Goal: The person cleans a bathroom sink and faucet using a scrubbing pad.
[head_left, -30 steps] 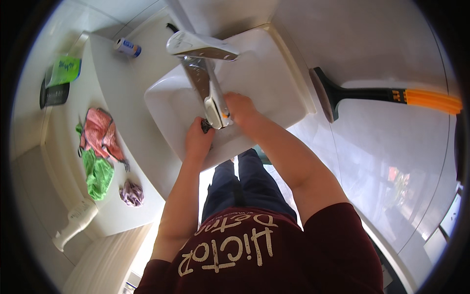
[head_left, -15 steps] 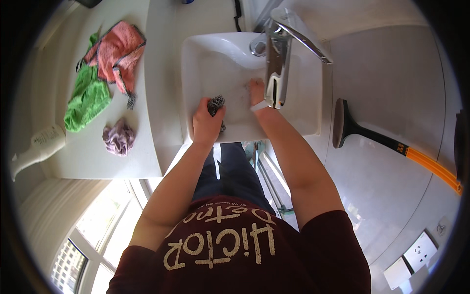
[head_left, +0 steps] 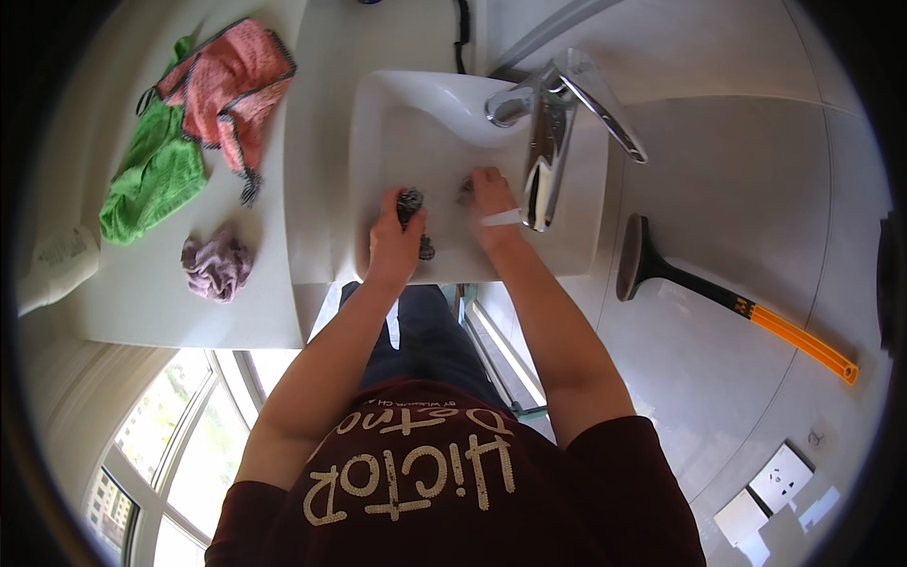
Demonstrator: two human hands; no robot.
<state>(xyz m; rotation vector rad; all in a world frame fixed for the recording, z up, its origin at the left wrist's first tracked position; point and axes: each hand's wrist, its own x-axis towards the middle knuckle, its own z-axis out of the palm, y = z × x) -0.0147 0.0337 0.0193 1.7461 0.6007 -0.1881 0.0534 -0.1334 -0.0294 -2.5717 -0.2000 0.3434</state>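
My left hand (head_left: 389, 241) is closed around a dark grey steel wool scrubber (head_left: 409, 205) inside the white sink (head_left: 364, 142), near its left wall. Part of the wiry pad bulges above the thumb, and more of it shows below the hand. Close to the middle of the basin, my right hand (head_left: 493, 198) reaches down with its fingers curled and slightly blurred. A small dark grey patch beside those fingertips is too smeared to identify. A whitish band crosses the right wrist. The chrome faucet (head_left: 543, 180) hangs just right of that hand.
On the left counter lie a pink cloth (head_left: 231, 90), a green cloth (head_left: 156, 180) and a crumpled mauve cloth (head_left: 217, 265). A white bottle (head_left: 61, 269) stands at the far left. On the right is a squeegee-like tool (head_left: 699, 288) with a black and orange handle.
My right hand has shifted slightly down and left in the basin, its fingers more curled. My left hand keeps hold of the scrubber. The whole view has tilted a little.
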